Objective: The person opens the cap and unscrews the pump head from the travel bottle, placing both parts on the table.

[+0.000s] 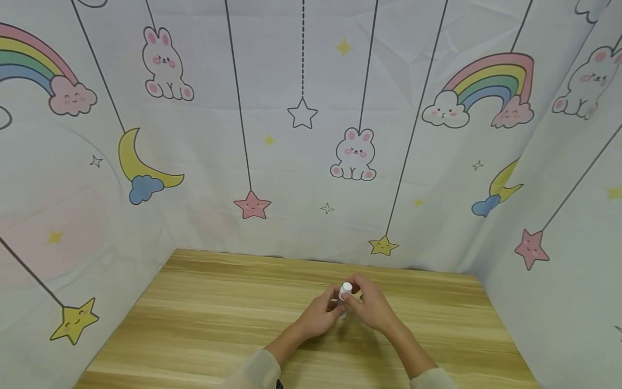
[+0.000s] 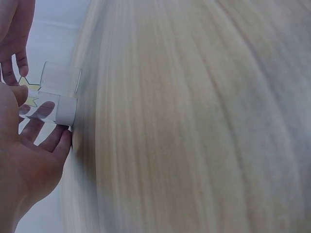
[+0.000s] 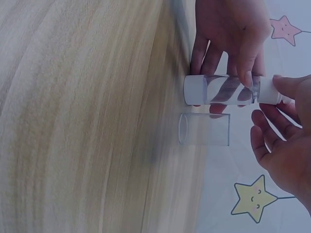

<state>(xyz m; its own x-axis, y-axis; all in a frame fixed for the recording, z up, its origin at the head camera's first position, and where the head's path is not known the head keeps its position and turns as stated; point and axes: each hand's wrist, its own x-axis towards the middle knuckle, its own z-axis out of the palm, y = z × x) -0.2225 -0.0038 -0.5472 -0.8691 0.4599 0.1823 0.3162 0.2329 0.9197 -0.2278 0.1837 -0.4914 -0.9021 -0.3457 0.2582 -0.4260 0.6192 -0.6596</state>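
Note:
A slim clear bottle (image 3: pixel 194 90) with a white base and a white top stands upright between the two hands. In the head view only its white top (image 1: pixel 346 288) shows well. My left hand (image 1: pixel 318 314) holds the see-through body, with fingers on one side and thumb on the other. The right hand (image 1: pixel 372 307) pinches the white top between thumb and fingers. Beside the bottle, a clear open-ended cap (image 3: pixel 206 130) stands on the table, apart from both hands. Whether the bottle's base touches the tabletop, I cannot tell for certain.
The wood-grain table (image 1: pixel 218 308) stretches out on both sides of the hands. A white cloth backdrop (image 1: pixel 291 162) printed with rabbits, stars and rainbows rises behind the table and along its left and right sides.

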